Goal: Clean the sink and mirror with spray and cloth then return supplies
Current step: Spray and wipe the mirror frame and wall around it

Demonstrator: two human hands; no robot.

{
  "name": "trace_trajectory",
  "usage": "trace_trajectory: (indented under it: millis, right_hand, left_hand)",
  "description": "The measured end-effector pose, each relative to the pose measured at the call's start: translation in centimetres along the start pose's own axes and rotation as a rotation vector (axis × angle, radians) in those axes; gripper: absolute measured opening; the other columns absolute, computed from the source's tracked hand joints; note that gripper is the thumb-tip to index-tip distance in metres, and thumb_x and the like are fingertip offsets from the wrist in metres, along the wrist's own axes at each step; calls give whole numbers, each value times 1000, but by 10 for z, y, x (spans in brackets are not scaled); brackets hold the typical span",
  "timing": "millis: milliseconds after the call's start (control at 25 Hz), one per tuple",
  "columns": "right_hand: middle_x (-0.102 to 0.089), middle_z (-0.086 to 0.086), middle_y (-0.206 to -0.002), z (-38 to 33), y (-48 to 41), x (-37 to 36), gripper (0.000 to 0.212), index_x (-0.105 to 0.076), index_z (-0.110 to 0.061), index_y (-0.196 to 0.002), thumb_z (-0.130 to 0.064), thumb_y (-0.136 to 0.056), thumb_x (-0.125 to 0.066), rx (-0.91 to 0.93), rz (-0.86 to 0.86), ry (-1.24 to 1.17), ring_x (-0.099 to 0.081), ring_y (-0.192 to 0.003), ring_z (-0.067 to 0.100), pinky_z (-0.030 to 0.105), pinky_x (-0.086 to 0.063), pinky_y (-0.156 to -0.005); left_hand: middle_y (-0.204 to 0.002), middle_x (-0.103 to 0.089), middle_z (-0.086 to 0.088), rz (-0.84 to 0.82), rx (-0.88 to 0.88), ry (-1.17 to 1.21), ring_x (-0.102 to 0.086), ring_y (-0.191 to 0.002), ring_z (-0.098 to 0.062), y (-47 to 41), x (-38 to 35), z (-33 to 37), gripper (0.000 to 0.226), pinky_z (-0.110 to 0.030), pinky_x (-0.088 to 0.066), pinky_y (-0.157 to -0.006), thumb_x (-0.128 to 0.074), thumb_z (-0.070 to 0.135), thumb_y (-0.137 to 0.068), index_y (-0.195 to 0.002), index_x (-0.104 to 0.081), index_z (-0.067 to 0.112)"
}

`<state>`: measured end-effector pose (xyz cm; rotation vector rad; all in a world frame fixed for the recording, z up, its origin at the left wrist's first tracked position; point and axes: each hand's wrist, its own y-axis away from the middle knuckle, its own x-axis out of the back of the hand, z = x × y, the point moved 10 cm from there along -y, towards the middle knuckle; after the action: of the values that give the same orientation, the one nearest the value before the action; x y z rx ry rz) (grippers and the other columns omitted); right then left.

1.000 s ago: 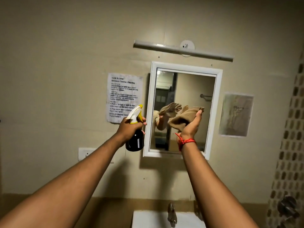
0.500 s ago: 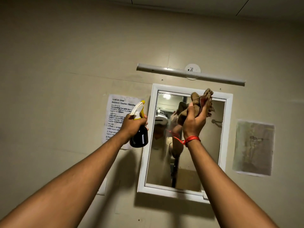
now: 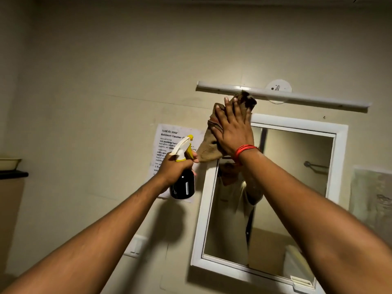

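A white-framed mirror (image 3: 297,187) hangs on the beige wall. My right hand (image 3: 233,128), a red thread at its wrist, presses a brown cloth (image 3: 210,145) flat against the mirror's top left corner, fingers spread over it. The cloth covers that corner of the frame and spills onto the wall. My left hand (image 3: 174,168) is wrapped around a black spray bottle (image 3: 183,185) with a white and yellow trigger head, held upright just left of the mirror. The sink is out of view.
A white tube light (image 3: 297,96) runs above the mirror, close to the cloth's top. A printed task sheet (image 3: 167,136) hangs behind the bottle. A faded paper (image 3: 371,198) is at the right, a wall switch (image 3: 135,245) low down, a dark shelf (image 3: 12,174) at far left.
My right hand moved up and left from the mirror's middle to its top left corner, opening flat over the cloth. The view tilted upward; the sink dropped out of sight. The bottle stayed held.
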<state>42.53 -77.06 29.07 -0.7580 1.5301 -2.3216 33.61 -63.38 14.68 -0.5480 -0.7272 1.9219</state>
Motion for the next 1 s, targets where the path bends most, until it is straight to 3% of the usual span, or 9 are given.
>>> trace_trajectory:
  millis: [80, 160, 280, 400, 520, 680, 800, 1000]
  right_hand:
    - [-4, 9, -171, 0, 0, -19, 72, -17, -21, -162, -58, -101, -30, -63, 7, 25, 0, -158, 34, 61, -5, -125]
    - [-5, 12, -170, -3, 17, -28, 76, -14, -18, -162, -57, -99, -30, -117, 10, 6, -3, -157, 37, 62, -7, -124]
    - [-8, 14, -170, -21, 74, -48, 82, -13, -14, -162, -56, -96, -36, -122, -19, -6, -6, -156, 38, 63, -12, -123]
    - [-6, 15, -170, -49, 155, -76, 84, -12, -14, -162, -60, -96, -37, -167, -106, -24, -4, -157, 37, 62, -14, -123]
    - [-5, 14, -170, -74, 227, -97, 83, -11, -14, -162, -63, -99, -32, -226, -207, -29, -3, -157, 37, 61, -15, -122]
    - [-8, 16, -169, -107, 315, -126, 84, -14, -14, -162, -60, -98, -43, -236, -304, -19, -8, -156, 40, 63, -14, -122]
    - [-3, 15, -170, -134, 382, -146, 83, -11, -15, -162, -51, -98, -50, -185, -377, -61, -5, -156, 39, 59, -22, -121]
    - [-11, 12, -170, -147, 406, -147, 76, -21, -15, -161, -40, -98, -55, -91, -391, -85, -12, -157, 35, 53, -28, -121]
  left_hand:
    - [-98, -71, -8, -46, 9, -20, -68, -79, -36, 2, 1, -8, 43, -51, -62, -76, -59, 2, -74, -88, -74, 40]
    - [-96, -70, -7, -76, 26, -10, -67, -79, -36, 4, 1, -18, 51, -56, -60, -81, -58, 1, -74, -82, -74, 49]
    - [-94, -67, -10, -81, 53, 18, -66, -82, -34, 12, -1, -30, 41, -56, -59, -80, -63, 5, -71, -77, -75, 44]
    - [-91, -66, -15, -118, 106, -26, -65, -71, -34, 29, -8, -50, 32, -51, -58, -77, -64, 8, -69, -85, -71, 34]
    - [-89, -68, -18, -187, 174, -54, -68, -68, -33, 58, -16, -79, 31, -47, -59, -76, -65, 9, -70, -87, -71, 34]
    - [-90, -65, -20, -223, 276, -43, -65, -69, -33, 106, -10, -129, 33, -49, -59, -76, -66, 8, -70, -89, -67, 35]
    - [-90, -66, -20, -214, 346, -75, -65, -63, -32, 138, 2, -169, 28, -45, -58, -74, -66, 13, -66, -84, -69, 34]
    - [-93, -70, -8, -206, 406, -79, -67, -65, -36, 156, 9, -201, 32, -51, -59, -77, -64, 11, -68, -82, -73, 39]
